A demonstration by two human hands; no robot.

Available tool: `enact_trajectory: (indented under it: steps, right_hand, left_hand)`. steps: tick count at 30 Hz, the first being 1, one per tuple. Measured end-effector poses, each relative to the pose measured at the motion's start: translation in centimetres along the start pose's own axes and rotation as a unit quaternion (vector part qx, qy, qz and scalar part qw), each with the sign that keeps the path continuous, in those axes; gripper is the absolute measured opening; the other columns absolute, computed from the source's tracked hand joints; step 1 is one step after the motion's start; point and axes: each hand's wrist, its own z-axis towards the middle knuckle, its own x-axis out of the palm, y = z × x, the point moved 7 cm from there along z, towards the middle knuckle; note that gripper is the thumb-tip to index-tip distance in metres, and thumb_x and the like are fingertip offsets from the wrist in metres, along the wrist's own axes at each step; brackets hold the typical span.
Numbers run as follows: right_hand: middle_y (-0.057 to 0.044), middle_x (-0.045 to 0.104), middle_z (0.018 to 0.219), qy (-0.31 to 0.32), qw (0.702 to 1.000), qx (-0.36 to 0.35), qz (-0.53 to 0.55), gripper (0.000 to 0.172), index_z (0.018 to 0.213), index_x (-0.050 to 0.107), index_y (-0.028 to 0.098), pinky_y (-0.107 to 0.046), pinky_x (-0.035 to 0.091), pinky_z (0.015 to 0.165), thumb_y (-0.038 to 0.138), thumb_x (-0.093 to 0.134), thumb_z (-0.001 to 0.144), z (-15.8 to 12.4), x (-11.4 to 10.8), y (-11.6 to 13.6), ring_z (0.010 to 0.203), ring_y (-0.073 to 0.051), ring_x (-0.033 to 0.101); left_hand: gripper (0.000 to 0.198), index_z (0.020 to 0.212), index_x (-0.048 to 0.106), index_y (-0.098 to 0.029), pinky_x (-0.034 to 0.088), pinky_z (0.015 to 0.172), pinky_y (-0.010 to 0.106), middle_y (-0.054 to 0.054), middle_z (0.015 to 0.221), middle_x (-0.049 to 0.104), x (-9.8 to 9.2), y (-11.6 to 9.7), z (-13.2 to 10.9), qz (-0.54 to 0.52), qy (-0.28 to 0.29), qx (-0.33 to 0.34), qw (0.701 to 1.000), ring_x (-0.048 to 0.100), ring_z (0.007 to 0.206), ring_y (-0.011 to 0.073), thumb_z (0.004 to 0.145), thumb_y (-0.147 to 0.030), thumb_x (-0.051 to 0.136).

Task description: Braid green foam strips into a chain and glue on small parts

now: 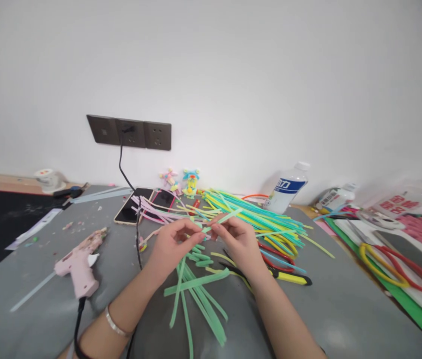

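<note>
My left hand (171, 244) and my right hand (239, 242) meet above the grey table (345, 309), fingertips pinched together on a thin light-green strip (223, 219) that slants up to the right. Both hands are closed on it. Below them lie several loose green strips (196, 294) fanned out toward me. Behind the hands a big pile of yellow, green and blue strips (267, 219) spreads to the right, with pale pink strips (154, 207) to its left.
A pink glue gun (80, 264) lies at left, its black cord (136, 234) running to a wall socket (130, 132). Two phones (136, 207), small figurines (190, 182), a water bottle (288, 189), a yellow-handled knife (289, 276) and red and yellow loops (394, 262) lie around.
</note>
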Motion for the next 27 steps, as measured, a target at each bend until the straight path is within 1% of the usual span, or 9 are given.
enact_trajectory:
  steps: [3,6,9,13,16,19,22,24,27]
  right_hand:
    - [-0.002,0.067,0.065,0.006,1.000,0.009,0.010,0.024,0.077,0.069,0.019,-0.027,0.053,0.055,0.042,0.068,0.082,0.0,0.0,-0.2,0.056,-0.015,0.061]
    - [-0.002,0.069,0.070,0.010,1.000,0.008,0.022,0.022,0.079,0.070,0.019,-0.026,0.053,0.056,0.040,0.069,0.081,0.0,0.0,-0.3,0.057,-0.014,0.062]
    - [-0.002,0.069,0.071,0.012,1.000,0.001,0.020,0.020,0.079,0.070,0.019,-0.026,0.053,0.056,0.039,0.069,0.082,0.0,0.0,-0.2,0.058,-0.014,0.062]
    - [-0.002,0.068,0.069,0.011,1.000,0.008,0.008,0.020,0.080,0.070,0.019,-0.027,0.053,0.057,0.039,0.068,0.082,0.0,0.0,-0.4,0.057,-0.015,0.062]
    - [-0.001,0.067,0.067,0.005,1.000,0.015,0.016,0.021,0.081,0.070,0.019,-0.028,0.052,0.057,0.040,0.069,0.081,0.0,0.0,-0.4,0.057,-0.015,0.061]
    - [0.000,0.064,0.065,0.014,0.999,0.025,0.047,0.022,0.080,0.068,0.020,-0.027,0.051,0.057,0.041,0.070,0.081,0.0,0.2,-0.3,0.058,-0.015,0.060]
    - [0.000,0.065,0.069,0.105,0.988,0.062,0.098,0.021,0.078,0.066,0.019,-0.029,0.053,0.061,0.040,0.070,0.082,-0.3,1.4,-0.2,0.061,-0.016,0.062]
    - [-0.001,0.065,0.071,0.157,0.977,0.085,0.118,0.020,0.080,0.065,0.019,-0.028,0.052,0.063,0.038,0.069,0.083,-0.6,2.0,-0.1,0.064,-0.016,0.063]
    - [0.000,0.063,0.071,0.154,0.978,0.085,0.113,0.018,0.083,0.065,0.018,-0.025,0.049,0.062,0.036,0.069,0.085,-0.6,1.9,-0.1,0.065,-0.014,0.059]
  left_hand:
    - [0.014,0.074,0.069,-0.018,0.047,0.056,0.023,0.001,0.066,0.068,0.3,0.3,0.1,-0.044,0.013,-0.026,0.999,0.061,0.059,0.0144,0.069,-0.028,0.078]
    - [0.013,0.070,0.069,-0.017,0.045,0.054,0.023,0.000,0.060,0.066,0.4,0.4,0.1,-0.043,0.020,-0.028,0.998,0.059,0.055,0.0134,0.072,-0.028,0.076]
    - [0.011,0.071,0.070,-0.018,0.045,0.056,0.023,0.001,0.062,0.067,0.0,0.2,0.0,-0.001,0.009,-0.005,1.000,0.060,0.058,0.0143,0.076,-0.028,0.073]
    - [0.011,0.074,0.073,-0.019,0.043,0.059,0.024,0.002,0.066,0.069,-0.4,-0.7,-0.2,0.121,-0.006,0.056,0.991,0.060,0.061,0.0150,0.080,-0.027,0.069]
    - [0.011,0.074,0.072,-0.019,0.044,0.060,0.023,0.003,0.070,0.068,-0.4,-0.8,-0.2,0.127,-0.002,0.060,0.990,0.060,0.065,0.0159,0.081,-0.027,0.068]
    - [0.017,0.079,0.070,-0.018,0.044,0.059,0.023,0.004,0.075,0.067,0.2,-0.4,-0.2,0.060,0.042,0.031,0.997,0.061,0.070,0.0178,0.081,-0.034,0.068]
    - [0.033,0.079,0.069,-0.016,0.040,0.054,0.023,0.005,0.073,0.064,1.2,-0.2,-0.5,0.018,0.107,0.010,0.994,0.055,0.063,0.0154,0.088,-0.046,0.057]
    - [0.039,0.077,0.068,-0.015,0.035,0.052,0.022,0.002,0.068,0.058,1.6,0.0,-0.6,0.011,0.132,-0.002,0.991,0.047,0.058,0.0123,0.090,-0.048,0.052]
    - [0.032,0.078,0.066,-0.015,0.034,0.051,0.021,-0.001,0.066,0.053,2.0,0.5,-0.6,-0.022,0.155,-0.034,0.987,0.042,0.055,0.0097,0.085,-0.045,0.061]
